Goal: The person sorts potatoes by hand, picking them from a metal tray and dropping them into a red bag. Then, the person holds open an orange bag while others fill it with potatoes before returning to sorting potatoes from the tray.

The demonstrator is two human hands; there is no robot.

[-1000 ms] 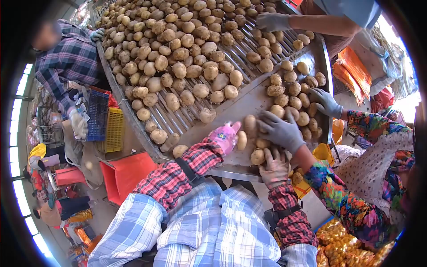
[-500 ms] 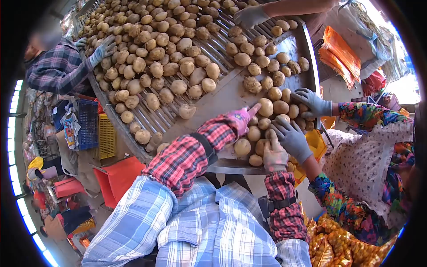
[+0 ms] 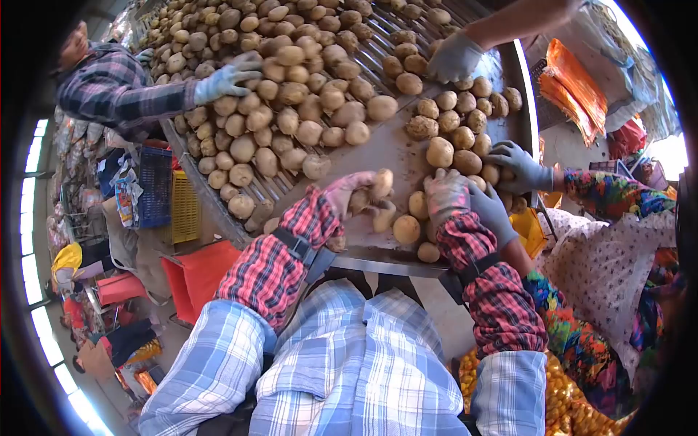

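My left hand (image 3: 347,195), in a pinkish glove, is closed around potatoes over the near part of the metal table. One potato (image 3: 382,184) sticks up at its fingertips; the fingers are partly blurred. My right hand (image 3: 446,195), in a dirty light glove, lies on the potatoes to the right with fingers stretched forward. Beside it are a large potato (image 3: 406,229) and another potato (image 3: 418,206). A co-worker's grey-gloved hand (image 3: 491,212) is right against my right hand, partly hidden by it.
A big heap of potatoes (image 3: 291,94) covers the slatted rack on the left. Other people's gloved hands (image 3: 227,77) work at the left, top and right. A metal rim (image 3: 378,266) runs along my side. A red bin (image 3: 193,280) stands lower left.
My left hand has moved left, away from the right-hand potatoes, and now holds potatoes. My right hand has moved forward. The co-workers' hands at left and top have reached further in.
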